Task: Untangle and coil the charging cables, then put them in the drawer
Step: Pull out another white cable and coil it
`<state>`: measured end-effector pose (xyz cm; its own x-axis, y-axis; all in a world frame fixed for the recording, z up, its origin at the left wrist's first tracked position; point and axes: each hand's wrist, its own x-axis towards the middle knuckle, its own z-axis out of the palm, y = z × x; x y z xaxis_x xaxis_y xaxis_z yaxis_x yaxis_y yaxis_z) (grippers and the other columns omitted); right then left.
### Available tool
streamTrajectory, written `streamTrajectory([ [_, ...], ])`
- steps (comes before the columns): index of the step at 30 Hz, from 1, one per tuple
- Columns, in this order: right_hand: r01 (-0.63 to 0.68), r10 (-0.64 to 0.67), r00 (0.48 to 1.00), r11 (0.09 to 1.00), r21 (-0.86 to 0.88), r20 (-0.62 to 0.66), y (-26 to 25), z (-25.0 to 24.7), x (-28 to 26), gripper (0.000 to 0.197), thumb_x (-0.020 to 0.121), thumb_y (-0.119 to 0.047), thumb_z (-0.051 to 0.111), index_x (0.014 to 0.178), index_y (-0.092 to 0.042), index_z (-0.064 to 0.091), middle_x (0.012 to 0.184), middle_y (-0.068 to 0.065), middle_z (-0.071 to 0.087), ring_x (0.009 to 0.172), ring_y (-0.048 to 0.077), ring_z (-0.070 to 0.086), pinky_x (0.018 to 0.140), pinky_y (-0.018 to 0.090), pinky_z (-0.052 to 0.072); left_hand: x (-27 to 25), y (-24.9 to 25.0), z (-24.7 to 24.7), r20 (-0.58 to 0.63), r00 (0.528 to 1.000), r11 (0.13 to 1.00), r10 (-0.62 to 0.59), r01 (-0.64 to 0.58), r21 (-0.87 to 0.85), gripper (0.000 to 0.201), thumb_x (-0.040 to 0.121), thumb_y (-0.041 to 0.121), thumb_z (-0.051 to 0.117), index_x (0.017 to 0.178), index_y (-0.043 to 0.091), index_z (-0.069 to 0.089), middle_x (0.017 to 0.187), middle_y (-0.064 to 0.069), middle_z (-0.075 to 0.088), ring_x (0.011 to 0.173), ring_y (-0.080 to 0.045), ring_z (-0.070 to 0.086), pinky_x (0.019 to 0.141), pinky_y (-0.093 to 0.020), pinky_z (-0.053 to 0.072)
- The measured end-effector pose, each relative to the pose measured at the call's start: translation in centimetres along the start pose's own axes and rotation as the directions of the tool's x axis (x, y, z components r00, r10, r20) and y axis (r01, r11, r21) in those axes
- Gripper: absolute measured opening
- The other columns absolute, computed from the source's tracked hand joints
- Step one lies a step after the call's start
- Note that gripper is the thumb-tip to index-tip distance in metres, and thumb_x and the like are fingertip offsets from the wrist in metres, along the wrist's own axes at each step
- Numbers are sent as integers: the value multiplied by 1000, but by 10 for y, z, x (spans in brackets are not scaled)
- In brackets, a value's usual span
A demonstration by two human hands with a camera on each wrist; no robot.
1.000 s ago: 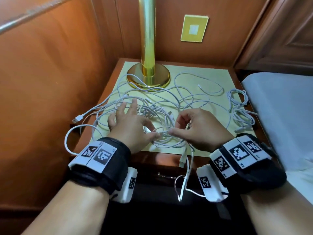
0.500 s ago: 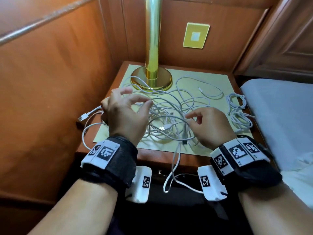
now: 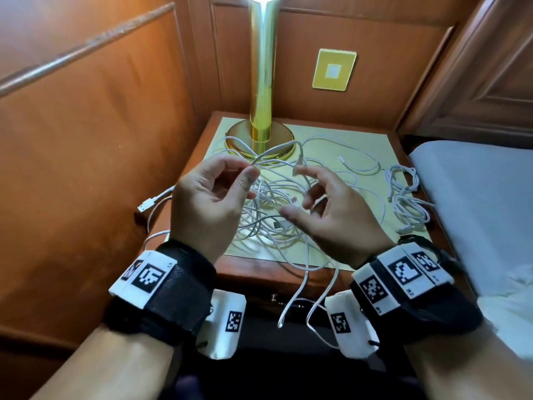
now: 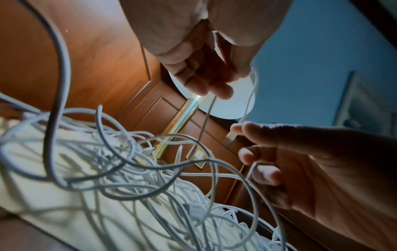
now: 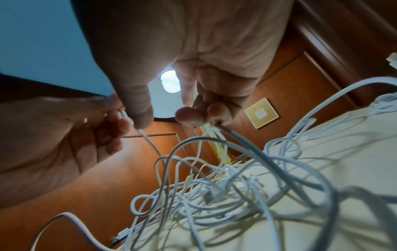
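Note:
A tangle of white charging cables [image 3: 271, 215] lies on the nightstand [image 3: 259, 269] in front of the lamp. My left hand [image 3: 251, 171] is raised above it and pinches one white strand [image 3: 274, 150] between thumb and forefinger. That strand arcs over to a plug end [image 3: 298, 166] at the forefinger of my right hand [image 3: 302, 192]. The right hand's curled fingers [image 5: 219, 113] grip a cable that runs down into the tangle. Two cable ends [image 3: 294, 295] hang over the nightstand's front edge. Of the drawer only a metal handle [image 3: 274, 298] shows.
A brass lamp [image 3: 261, 82] stands at the back of the nightstand. A separate small cable bundle [image 3: 406, 194] lies at the right edge, beside the bed [image 3: 476, 197]. One USB plug [image 3: 143, 205] sticks out over the left edge, close to the wooden wall panel [image 3: 86, 140].
Both hands have lifted off the tangle and come together above it. The left hand moved in from the left and now pinches a raised strand; the right hand curled round a cable.

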<state>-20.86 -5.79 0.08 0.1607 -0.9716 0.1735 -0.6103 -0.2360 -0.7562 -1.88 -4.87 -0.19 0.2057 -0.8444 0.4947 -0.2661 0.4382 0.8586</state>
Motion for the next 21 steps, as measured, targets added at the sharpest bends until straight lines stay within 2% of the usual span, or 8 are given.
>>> streamTrajectory([
  [2,40,-40,999,997,68,2,-6,5,-3,68,82,-43,75,142,-34,44,88,-6,58,62,8,54,64,26,49,-4,6,-8,73,996,999,45,-43,-26,6,93,15,71,92,9,70,81,-6,71,72,-17,72,65,-25,56],
  [4,18,-20,1000,946,322,1,-13,6,-4,60,83,-46,67,138,-33,46,91,-4,59,67,12,58,62,31,50,-10,5,-15,123,989,997,82,-81,-13,4,93,13,72,93,9,70,85,-5,71,75,-21,72,68,-36,59],
  [7,-133,88,991,693,709,100,-24,-2,0,44,82,-45,56,122,-26,58,93,-1,61,75,15,59,61,29,40,-17,0,-17,144,974,979,174,-187,83,5,92,15,73,88,17,70,92,0,67,74,-20,66,63,-36,56],
  [11,-168,48,985,460,872,164,-37,-8,-1,25,89,-40,55,93,-22,73,94,-2,70,94,13,67,74,30,49,-25,-2,-14,249,949,962,193,-233,141,5,95,17,67,92,17,64,92,3,68,71,-15,67,58,-34,54],
  [13,-183,51,983,233,955,176,-48,-16,-3,33,97,-34,49,71,-22,64,73,-3,65,76,13,68,69,29,56,-28,-7,-12,355,927,962,124,-199,185,7,96,19,65,93,15,61,84,8,68,71,-9,66,59,-26,53],
  [15,-165,107,982,98,981,155,-52,-31,-5,38,103,-35,40,68,-23,50,58,-8,42,46,6,43,49,20,40,-26,-16,-12,404,914,945,32,-159,285,12,95,21,67,88,20,57,77,15,61,72,-5,61,61,-17,46],
  [18,-152,227,970,296,943,85,-51,-52,-9,39,105,-41,38,70,-25,41,57,-9,31,39,5,19,41,21,13,-20,-31,-15,341,939,895,-31,-126,429,11,93,19,68,86,17,59,77,9,60,73,-12,57,68,-27,44],
  [21,-253,310,951,732,633,21,-43,-47,-15,33,101,-33,53,71,-20,55,66,-3,51,38,6,28,39,20,22,-19,-33,-13,296,955,878,8,-148,454,9,92,17,68,88,15,61,78,4,61,74,-17,56,67,-27,42],
])
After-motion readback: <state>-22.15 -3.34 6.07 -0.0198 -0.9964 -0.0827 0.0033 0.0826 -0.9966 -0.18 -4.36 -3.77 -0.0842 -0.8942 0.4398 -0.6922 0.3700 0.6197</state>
